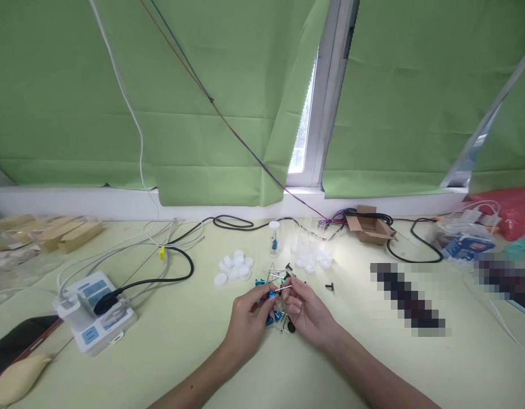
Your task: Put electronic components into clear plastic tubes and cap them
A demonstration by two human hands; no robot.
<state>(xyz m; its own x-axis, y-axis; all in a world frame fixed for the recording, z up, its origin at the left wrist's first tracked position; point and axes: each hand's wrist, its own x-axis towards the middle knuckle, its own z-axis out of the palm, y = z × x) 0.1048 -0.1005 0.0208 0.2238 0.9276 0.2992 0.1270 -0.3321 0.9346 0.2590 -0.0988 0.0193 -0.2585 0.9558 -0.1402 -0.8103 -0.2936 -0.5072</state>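
My left hand (pixel 248 321) is closed, its fingertips pinching a small blue metal part (pixel 271 294). Facing it, my right hand (pixel 311 315) pinches a thin silver metal rod (pixel 283 288), whose other end meets the blue part. Whether the two are joined cannot be made out. Beneath and between the hands lies a loose pile of small blue, black and silver parts (pixel 276 317), partly hidden by my fingers. A small black T-shaped piece (pixel 329 286) lies apart on the right. Behind the pile, a capped clear tube (pixel 274 241) stands upright with a blue and black part inside.
Several white caps (pixel 233 268) lie left of the tube; several clear tubes (pixel 311 250) stand to its right. A power strip (pixel 96 312) with plugs and cables occupies the left. Near the wall are an open cardboard box (pixel 371 227) and black cable (pixel 232 224). Pixelated patches cover the right.
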